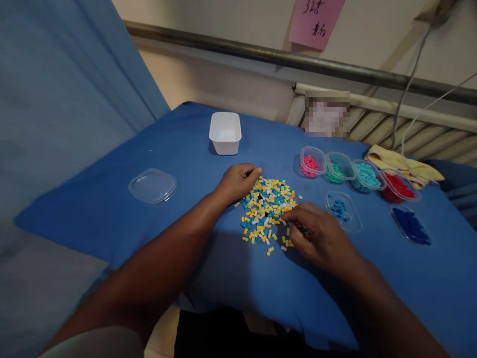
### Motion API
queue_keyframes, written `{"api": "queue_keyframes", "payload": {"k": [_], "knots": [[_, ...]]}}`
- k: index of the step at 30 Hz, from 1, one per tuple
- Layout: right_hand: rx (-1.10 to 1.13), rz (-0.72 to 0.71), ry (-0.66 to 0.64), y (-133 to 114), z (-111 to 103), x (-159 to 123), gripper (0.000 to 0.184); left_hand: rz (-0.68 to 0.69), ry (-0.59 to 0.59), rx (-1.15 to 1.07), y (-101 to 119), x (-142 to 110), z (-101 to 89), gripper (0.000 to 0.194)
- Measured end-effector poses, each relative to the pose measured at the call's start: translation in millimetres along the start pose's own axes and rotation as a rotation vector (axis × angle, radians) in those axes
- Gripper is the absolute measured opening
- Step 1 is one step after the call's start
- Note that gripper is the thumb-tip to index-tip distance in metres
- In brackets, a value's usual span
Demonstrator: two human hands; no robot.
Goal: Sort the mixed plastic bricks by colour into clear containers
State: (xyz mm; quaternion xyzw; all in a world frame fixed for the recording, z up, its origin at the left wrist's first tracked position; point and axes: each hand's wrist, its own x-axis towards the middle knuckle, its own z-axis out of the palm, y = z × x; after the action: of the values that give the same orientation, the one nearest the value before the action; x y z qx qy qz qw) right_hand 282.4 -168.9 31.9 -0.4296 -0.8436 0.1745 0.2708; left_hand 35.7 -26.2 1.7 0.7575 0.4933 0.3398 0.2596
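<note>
A loose pile of small toy building bricks (266, 209), mostly yellow, pale and teal, lies on the blue cloth. At its upper left edge rests my left hand (238, 181), fingers curled in and thumb pointing right; whatever they hold is hidden. My right hand (320, 231) is at the pile's right side, its index fingertip touching the bricks and the other fingers bent under. Something small and dark shows within its curl, too unclear to name. A few bricks lie scattered near the right hand and the pile's lower edge.
Beyond the pile stands a white tub (225, 134). To the left lies a clear lid (152, 186). Clear tubs of pink (309, 165), green, turquoise and red pieces line the right, with shallow lids of teal (340, 210) and dark blue pieces (411, 226) nearer. A yellow cloth (406, 166) lies behind.
</note>
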Motion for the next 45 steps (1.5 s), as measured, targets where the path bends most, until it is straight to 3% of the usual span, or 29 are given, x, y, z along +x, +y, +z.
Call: {"api": "queue_keyframes", "payload": {"k": [3,7,12,18,24,34,37,43,45], "knots": [[-0.042,0.02,0.032,8.8,8.0,7.8,0.02,0.011,0.001,-0.003,-0.9,-0.1,0.3,0.046],[-0.104,0.008,-0.051,6.8,18.8,16.1,0.016,0.031,0.007,-0.004,-1.6,0.0,0.8,0.046],[0.02,-0.028,-0.134,-0.1,11.4,11.3,0.016,0.017,0.006,-0.004,-3.0,-0.4,2.0,0.046],[0.008,0.176,0.031,12.6,2.7,5.6,0.015,0.024,0.012,-0.001,-2.5,-0.9,1.8,0.047],[-0.086,0.031,-0.032,13.2,14.3,12.1,0.013,0.041,0.014,-0.002,-2.6,-0.8,1.3,0.048],[-0.213,0.081,-0.053,6.8,26.0,21.6,0.014,0.028,0.016,0.019,-1.6,0.3,1.6,0.047],[-0.118,0.11,-0.044,5.8,28.9,22.4,0.018,0.031,0.008,0.024,-2.6,0.7,1.0,0.046],[0.516,0.449,0.085,11.0,16.6,18.7,0.019,0.042,0.003,0.01,-1.9,0.5,-0.7,0.047],[0.606,0.494,0.144,16.1,5.9,16.2,0.025,0.041,0.006,0.012,-0.4,0.5,-1.5,0.047]]}}
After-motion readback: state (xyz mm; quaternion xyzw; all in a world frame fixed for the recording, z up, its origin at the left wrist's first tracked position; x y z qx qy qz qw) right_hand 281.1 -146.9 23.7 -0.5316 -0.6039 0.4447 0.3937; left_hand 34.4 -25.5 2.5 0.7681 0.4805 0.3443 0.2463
